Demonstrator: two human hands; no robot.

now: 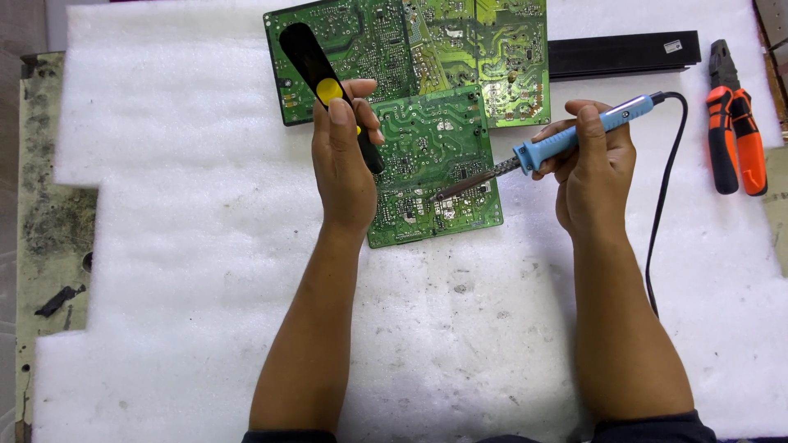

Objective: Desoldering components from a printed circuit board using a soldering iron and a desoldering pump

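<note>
White foam sheet [205, 246] pads the worktop beneath 2 green circuit boards. Smaller board [435, 164] lies at centre, overlapping the larger board [410, 49] at 12 o'clock. Right hand [595, 160] fingers wrap a blue soldering iron [566, 139], tip on the smaller board. Left hand [345, 160] fingers grip a black-and-yellow pump tool [328, 86], held upright close by. Orange pliers [735, 131] rest at 2 o'clock.

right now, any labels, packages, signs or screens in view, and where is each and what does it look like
Label: small white rectangular sticker near the right end of the long black bar at the top, behind the green circuit boards.
White printed markings on the boards: too small to make out.
No packages, signs or screens in view.
</note>
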